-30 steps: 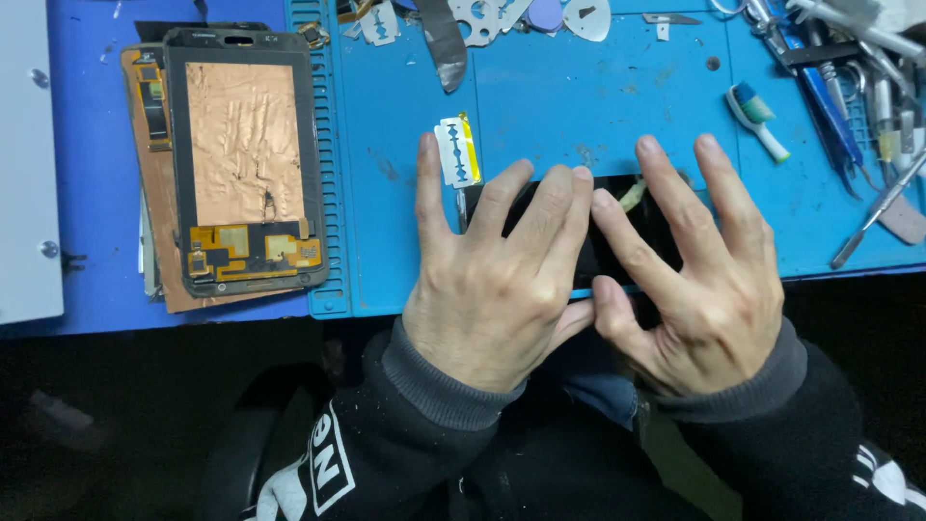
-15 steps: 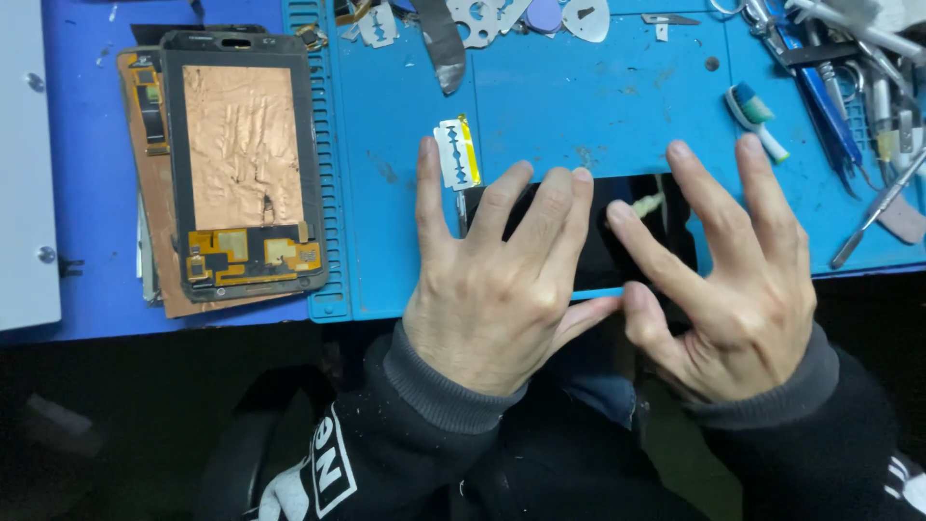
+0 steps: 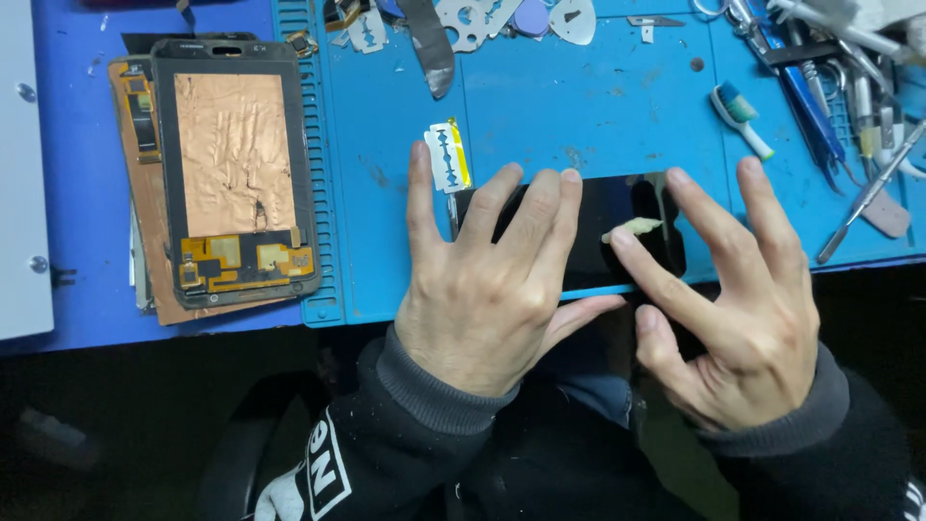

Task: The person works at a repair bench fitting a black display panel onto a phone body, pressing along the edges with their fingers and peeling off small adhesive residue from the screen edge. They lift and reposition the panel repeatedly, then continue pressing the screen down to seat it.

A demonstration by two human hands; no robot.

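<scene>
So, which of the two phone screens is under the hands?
The black glass panel at the mat's near edge; the other, the copper-backed screen, lies untouched far left.

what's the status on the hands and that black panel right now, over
Left hand flat on black glass panel, fingers spread. Right hand at its right end, fingertip by a pale scrap. Razor blade lies just beyond the panel's left end.

razor blade left of glass panel, toothbrush behind, right
</scene>
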